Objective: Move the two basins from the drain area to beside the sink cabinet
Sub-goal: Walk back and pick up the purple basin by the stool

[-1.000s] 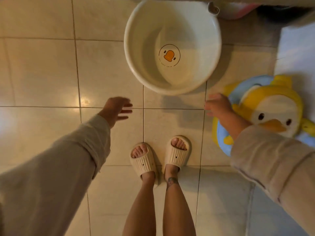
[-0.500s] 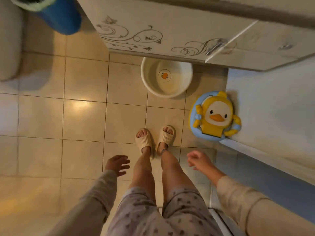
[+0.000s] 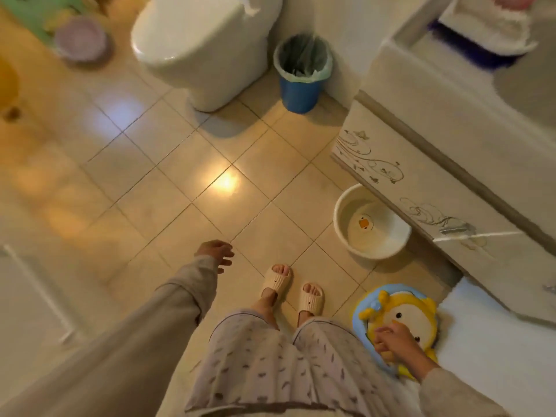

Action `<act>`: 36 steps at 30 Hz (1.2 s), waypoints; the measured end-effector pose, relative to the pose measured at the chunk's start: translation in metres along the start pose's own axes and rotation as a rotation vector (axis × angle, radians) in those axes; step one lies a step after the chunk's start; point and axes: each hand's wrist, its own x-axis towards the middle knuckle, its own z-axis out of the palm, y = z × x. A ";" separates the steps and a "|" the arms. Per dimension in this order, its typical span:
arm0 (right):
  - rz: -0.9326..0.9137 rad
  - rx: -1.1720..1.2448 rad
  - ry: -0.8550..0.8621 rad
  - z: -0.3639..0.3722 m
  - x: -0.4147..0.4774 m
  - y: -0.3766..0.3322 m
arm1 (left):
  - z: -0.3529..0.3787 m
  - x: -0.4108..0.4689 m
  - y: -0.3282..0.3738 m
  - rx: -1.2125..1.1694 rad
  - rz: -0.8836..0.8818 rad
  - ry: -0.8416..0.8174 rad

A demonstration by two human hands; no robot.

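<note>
A white basin [image 3: 355, 236] with a duck print inside stands on the floor, its far side tucked under the sink cabinet [image 3: 406, 188]. A lilac basin [image 3: 80, 40] sits far off at the top left beside a green stool. My left hand [image 3: 215, 253] hangs empty over the tiles with fingers apart. My right hand [image 3: 392, 338] is in front of a yellow duck seat, fingers loosely spread, holding nothing.
A toilet [image 3: 207, 43] stands at the top centre with a blue lined bin [image 3: 301, 73] to its right. The yellow and blue duck seat [image 3: 406, 314] leans near a white panel at the lower right. My slippered feet [image 3: 291, 287] stand on the tiles.
I have stood up and turned left from the white basin. The view now takes in the toilet, the bin and the lilac basin. Both hands have dropped to my sides, empty.
</note>
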 end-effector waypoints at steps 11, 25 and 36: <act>-0.248 -0.369 -0.066 -0.012 0.008 -0.145 | 0.020 -0.056 -0.196 -0.474 -0.379 0.174; -0.509 -0.618 -0.224 0.118 -0.044 -0.315 | -0.016 -0.047 -0.251 -0.969 -0.562 0.279; -0.351 -0.702 -0.093 0.173 -0.048 -0.375 | -0.188 0.018 -0.132 -0.879 -0.358 0.303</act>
